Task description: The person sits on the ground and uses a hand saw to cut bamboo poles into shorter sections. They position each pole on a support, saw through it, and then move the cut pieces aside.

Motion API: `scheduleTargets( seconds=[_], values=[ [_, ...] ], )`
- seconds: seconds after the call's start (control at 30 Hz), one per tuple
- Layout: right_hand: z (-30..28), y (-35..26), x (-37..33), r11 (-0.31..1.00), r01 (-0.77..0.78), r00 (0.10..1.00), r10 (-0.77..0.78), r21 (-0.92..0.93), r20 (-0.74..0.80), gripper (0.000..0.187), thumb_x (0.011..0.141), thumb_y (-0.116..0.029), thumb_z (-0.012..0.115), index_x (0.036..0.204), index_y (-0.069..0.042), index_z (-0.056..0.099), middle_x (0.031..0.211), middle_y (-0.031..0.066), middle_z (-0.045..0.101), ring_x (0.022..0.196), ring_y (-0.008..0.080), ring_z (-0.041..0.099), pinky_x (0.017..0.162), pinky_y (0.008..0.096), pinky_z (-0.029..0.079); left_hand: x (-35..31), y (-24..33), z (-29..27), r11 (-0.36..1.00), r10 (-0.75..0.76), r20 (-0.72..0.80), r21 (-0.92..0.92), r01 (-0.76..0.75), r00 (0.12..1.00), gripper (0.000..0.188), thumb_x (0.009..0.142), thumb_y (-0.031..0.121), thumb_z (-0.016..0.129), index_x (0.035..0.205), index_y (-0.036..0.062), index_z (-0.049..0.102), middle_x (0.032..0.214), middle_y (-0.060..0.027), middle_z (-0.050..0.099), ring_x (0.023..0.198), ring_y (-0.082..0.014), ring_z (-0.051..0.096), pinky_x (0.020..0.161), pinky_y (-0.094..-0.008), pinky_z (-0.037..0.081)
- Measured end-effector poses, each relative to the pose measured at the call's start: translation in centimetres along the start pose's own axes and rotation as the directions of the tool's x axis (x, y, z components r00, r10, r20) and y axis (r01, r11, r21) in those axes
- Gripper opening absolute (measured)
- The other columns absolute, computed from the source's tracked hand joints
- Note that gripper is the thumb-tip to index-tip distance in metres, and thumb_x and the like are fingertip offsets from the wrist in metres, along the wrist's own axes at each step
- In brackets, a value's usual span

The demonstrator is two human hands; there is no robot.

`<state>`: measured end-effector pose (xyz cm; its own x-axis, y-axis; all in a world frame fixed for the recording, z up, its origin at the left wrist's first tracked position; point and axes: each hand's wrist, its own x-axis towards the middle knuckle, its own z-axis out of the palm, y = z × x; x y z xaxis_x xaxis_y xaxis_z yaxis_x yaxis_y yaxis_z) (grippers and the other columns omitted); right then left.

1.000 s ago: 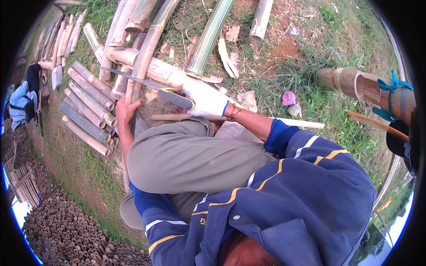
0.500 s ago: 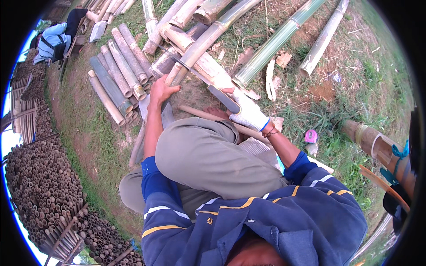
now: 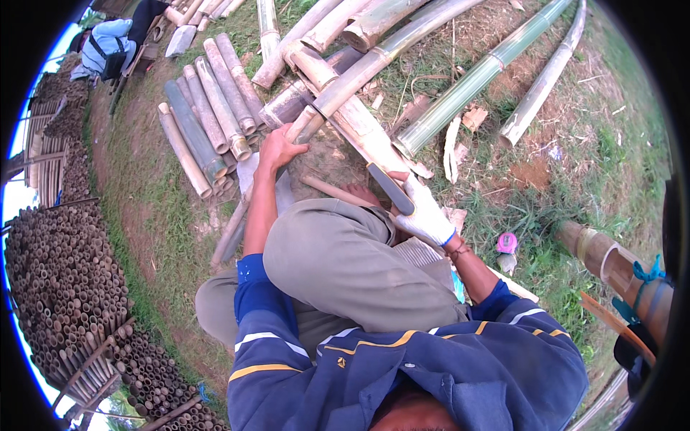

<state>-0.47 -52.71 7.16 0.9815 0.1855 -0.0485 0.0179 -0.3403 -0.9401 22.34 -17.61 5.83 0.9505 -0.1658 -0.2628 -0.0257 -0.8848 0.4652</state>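
Note:
My left hand [image 3: 282,149] is closed around a short bamboo piece [image 3: 299,125], whose pale cut end shows beside the end of a long bamboo pole [image 3: 388,52]. That pole rests across a thick split bamboo length [image 3: 356,123]. In my right hand [image 3: 425,214], which wears a white glove, is the dark grey handle of a handsaw [image 3: 392,189], held to the right of the bamboo. I cannot make out the saw's blade clearly. A thin bamboo stick [image 3: 336,191] lies near my foot, by my bent knee.
Cut bamboo pieces [image 3: 215,108] lie stacked at left. A green pole [image 3: 489,72] and a pale pole [image 3: 543,79] lie at right. A pink tape measure [image 3: 507,243] sits on the grass. Large bamboo stacks [image 3: 65,280] stand far left; another person [image 3: 108,50] works at upper left.
The saw has come away from the bamboo, my right hand drawing down and right. The short piece in my left hand now shows apart from the long pole. The view has shifted slightly.

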Motion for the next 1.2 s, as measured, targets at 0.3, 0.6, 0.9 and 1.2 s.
scheduleTargets(
  seconds=[0.3, 0.6, 0.9, 1.2],
  values=[
    [1.4, 4.0, -1.8, 0.991, -0.111, 0.994, 0.109, 0.076, 0.026, 0.073, 0.081, -0.012, 0.081, 0.149, -0.005, 0.057, 0.110, 0.0091, 0.063, 0.094, 0.0210, 0.062, 0.087, 0.0368, 0.054, 0.0, -1.9, -3.5, 0.999, -0.022, -0.131, -0.032, 0.018, 0.991, 0.087, 0.069, 0.047, 0.094, 0.143, 0.0073, 0.071, 0.122, -0.0239, 0.079, 0.115, -0.0377, 0.076, 0.103, -0.0449, 0.056],
    [2.0, 5.5, -5.1, 0.999, 0.048, 0.999, -0.048, -0.012, -0.009, 0.069, 0.083, -0.005, 0.077, 0.149, -0.006, 0.054, 0.110, 0.0090, 0.064, 0.089, 0.0205, 0.058, 0.084, 0.0347, 0.053, -2.0, -1.1, -7.6, 0.984, 0.173, -0.139, 0.053, -0.167, 0.975, 0.102, 0.075, 0.037, 0.092, 0.162, 0.0138, 0.045, 0.128, -0.0286, 0.075, 0.123, -0.0467, 0.071, 0.106, -0.0520, 0.054],
    [2.9, 6.9, -5.3, 0.995, 0.001, 0.999, 0.004, 0.096, -0.050, 0.062, 0.087, 0.002, 0.073, 0.145, -0.008, 0.053, 0.097, 0.0042, 0.060, 0.084, 0.0145, 0.059, 0.078, 0.0325, 0.053, -6.9, 0.4, -15.0, 0.908, 0.250, -0.035, 0.357, -0.222, 0.968, 0.103, 0.081, 0.036, 0.092, 0.166, 0.0194, 0.038, 0.119, -0.0239, 0.076, 0.109, -0.0450, 0.073, 0.094, -0.0547, 0.056],
    [3.7, 6.6, -5.1, 0.948, -0.086, 0.995, 0.095, 0.306, -0.013, 0.051, 0.099, -0.005, 0.074, 0.146, -0.004, 0.055, 0.119, 0.0064, 0.064, 0.099, 0.0148, 0.059, 0.093, 0.0307, 0.050, -12.6, -6.2, -17.7, 0.459, 0.512, 0.183, 0.768, -0.447, 0.839, 0.049, 0.099, 0.008, 0.058, 0.146, 0.0213, 0.054, 0.152, -0.0057, 0.059, 0.143, -0.0321, 0.059, 0.104, -0.0441, 0.060]
  ],
)
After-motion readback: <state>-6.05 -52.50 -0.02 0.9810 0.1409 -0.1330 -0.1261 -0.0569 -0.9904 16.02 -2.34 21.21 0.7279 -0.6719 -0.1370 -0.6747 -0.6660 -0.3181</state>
